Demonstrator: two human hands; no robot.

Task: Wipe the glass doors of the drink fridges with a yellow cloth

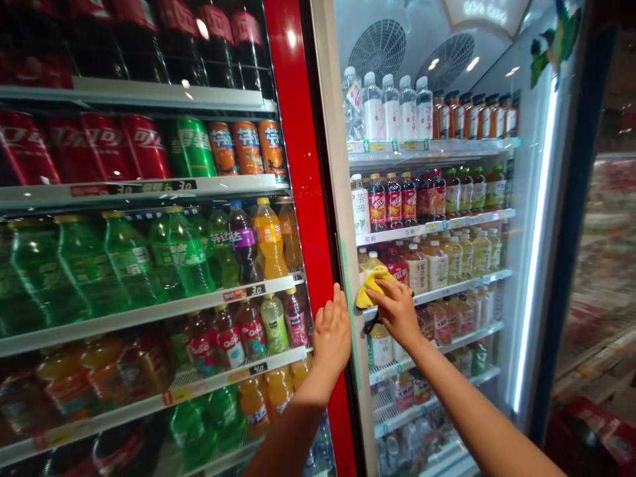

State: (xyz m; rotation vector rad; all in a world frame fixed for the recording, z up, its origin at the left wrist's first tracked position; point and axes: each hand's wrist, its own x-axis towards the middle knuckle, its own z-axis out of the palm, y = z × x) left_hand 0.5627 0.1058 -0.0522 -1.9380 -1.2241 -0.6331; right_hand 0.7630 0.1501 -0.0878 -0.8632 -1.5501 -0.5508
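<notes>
My right hand (399, 311) pinches a folded yellow cloth (371, 289) with a dark edge, held against the glass front of the right-hand drinks fridge, close to its pale door frame (349, 265). A dark strap or tag (371, 323) hangs just below the cloth. My left hand (332, 334) is raised at the black edge beside the red frame (298, 132) of the left-hand fridge. Its fingers stretch upward with no object in them, and the palm faces the door edge. Whether it presses on the edge I cannot tell.
Behind the left glass, shelves carry cola cans (104, 146), green soda bottles (132, 258) and other drinks. The right fridge holds water bottles (390, 106) and tea bottles (392, 199) beside a bright light strip (536, 245). Blurred store shelving (606, 252) stands far right.
</notes>
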